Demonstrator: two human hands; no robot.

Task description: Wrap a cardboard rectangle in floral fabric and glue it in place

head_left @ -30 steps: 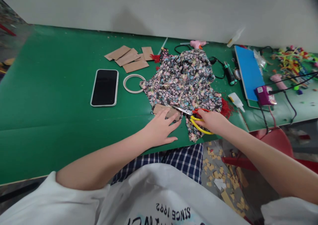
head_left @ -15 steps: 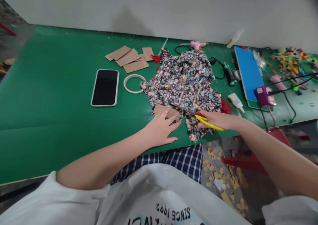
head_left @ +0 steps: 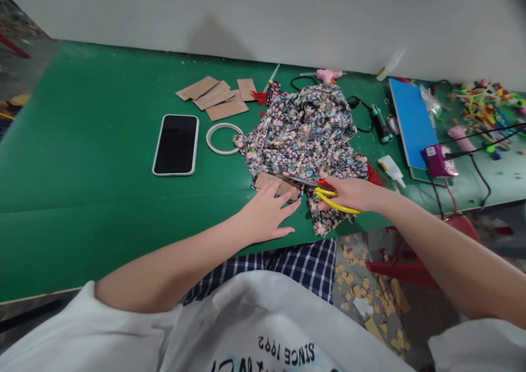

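Note:
My left hand (head_left: 267, 213) lies flat with its fingers spread, pressing a small cardboard piece (head_left: 265, 181) onto the near edge of a floral fabric (head_left: 304, 133). Yellow-and-red-handled scissors (head_left: 329, 196) are gripped in my right hand (head_left: 349, 194). Their blades point left and lie along the far edge of the cardboard, over the fabric; whether they are parted is hard to make out. A narrow flap of the fabric hangs toward me below the scissors.
Left of the fabric are a roll of tape (head_left: 224, 138), a phone (head_left: 176, 144) and several cardboard pieces (head_left: 217, 95). To the right lie a glue bottle (head_left: 391, 169), a green-and-black tool (head_left: 381, 124), a blue board (head_left: 415, 120) and a purple box (head_left: 439, 161). A pink glue gun (head_left: 329, 75) rests behind.
My right hand has moved the scissors left, so the blades reach further along the cardboard's far edge. My left hand stays in place on the cardboard.

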